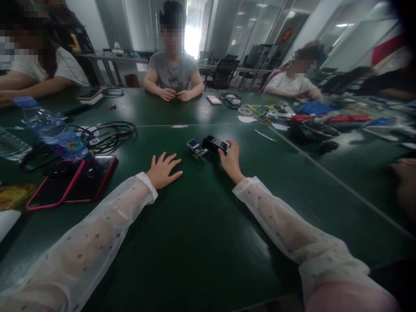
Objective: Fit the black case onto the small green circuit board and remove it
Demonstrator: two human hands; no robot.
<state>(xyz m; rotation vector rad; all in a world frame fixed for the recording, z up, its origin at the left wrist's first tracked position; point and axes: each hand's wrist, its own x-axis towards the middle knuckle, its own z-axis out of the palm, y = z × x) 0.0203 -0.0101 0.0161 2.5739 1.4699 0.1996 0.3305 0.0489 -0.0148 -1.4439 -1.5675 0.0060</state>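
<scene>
My left hand (164,170) lies flat on the dark green table (195,225) with its fingers spread, holding nothing. A small circuit board (196,151) with a little square screen sits just beyond it, to the right. My right hand (232,161) grips the right end of a black box-shaped device (215,143) with a grey face, thumb on the near side and fingers on the far side. The device rests close beside the board at its upper right. Its underside is hidden.
Two red-edged phones (92,180) and a tilted plastic water bottle (53,130) stand at the left, near coiled black cables (112,132). A wrench (264,135) lies to the right. Tools and wires (312,117) are heaped farther right. A person (173,69) sits opposite; others sit either side.
</scene>
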